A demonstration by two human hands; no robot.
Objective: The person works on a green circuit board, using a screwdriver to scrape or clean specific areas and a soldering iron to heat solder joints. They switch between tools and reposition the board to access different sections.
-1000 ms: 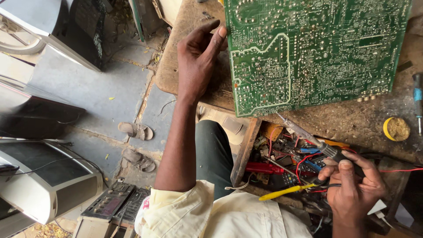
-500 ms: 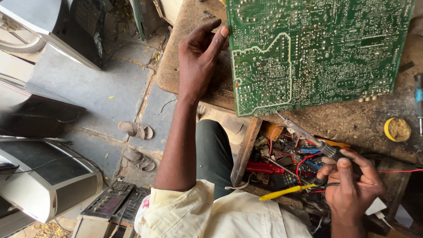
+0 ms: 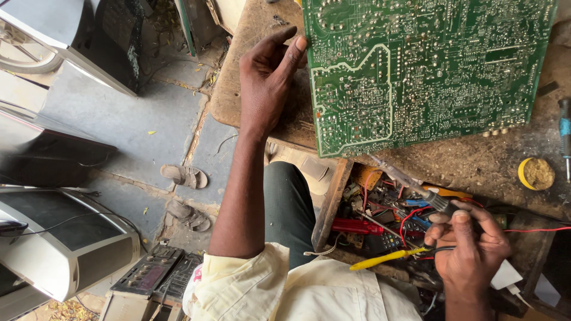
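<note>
A large green circuit board (image 3: 425,71) lies solder side up on a worn wooden bench (image 3: 476,163). My left hand (image 3: 267,80) grips the board's left edge, thumb on top. My right hand (image 3: 470,249) holds a soldering iron (image 3: 410,184) by its handle; the metal tip points up-left and ends near the board's lower edge. A red wire (image 3: 538,230) runs right from that hand.
An open drawer (image 3: 386,220) below the bench holds tangled wires, red and yellow-handled tools. A yellow tin of paste (image 3: 536,173) and a blue screwdriver (image 3: 564,128) lie at the right. On the floor left: sandals (image 3: 184,176), old television sets (image 3: 65,249), a panel.
The view has shifted slightly; my right hand has adjusted its fingers on the soldering iron. The left hand stays on the board's edge.
</note>
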